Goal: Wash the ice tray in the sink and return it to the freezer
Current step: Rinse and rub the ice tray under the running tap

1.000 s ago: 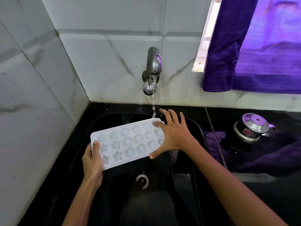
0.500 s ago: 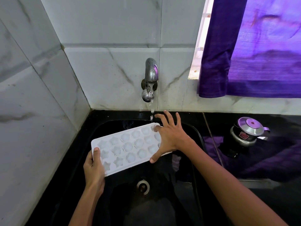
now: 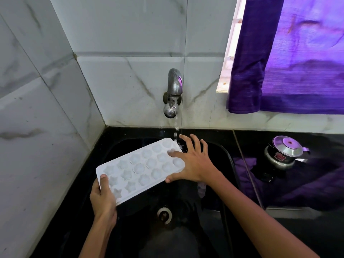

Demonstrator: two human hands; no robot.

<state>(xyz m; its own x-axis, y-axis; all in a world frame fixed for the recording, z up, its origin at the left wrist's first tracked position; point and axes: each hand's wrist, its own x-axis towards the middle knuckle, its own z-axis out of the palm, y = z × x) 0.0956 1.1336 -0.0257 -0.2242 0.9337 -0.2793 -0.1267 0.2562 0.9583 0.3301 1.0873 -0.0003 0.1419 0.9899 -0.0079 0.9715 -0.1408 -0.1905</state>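
Tray, white with star and flower cells, is held tilted over the black sink, its far corner meeting the water stream from the tap. We grip its near left corner with the left hand, thumb curled over the rim and fingers underneath. We lay the right hand on the far right end, fingers straight and spread, one fingertip pressing into a cell, thumb at the near edge. The drain sits below the tray. A steel kettle stands on the counter to the right, under a purple curtain.
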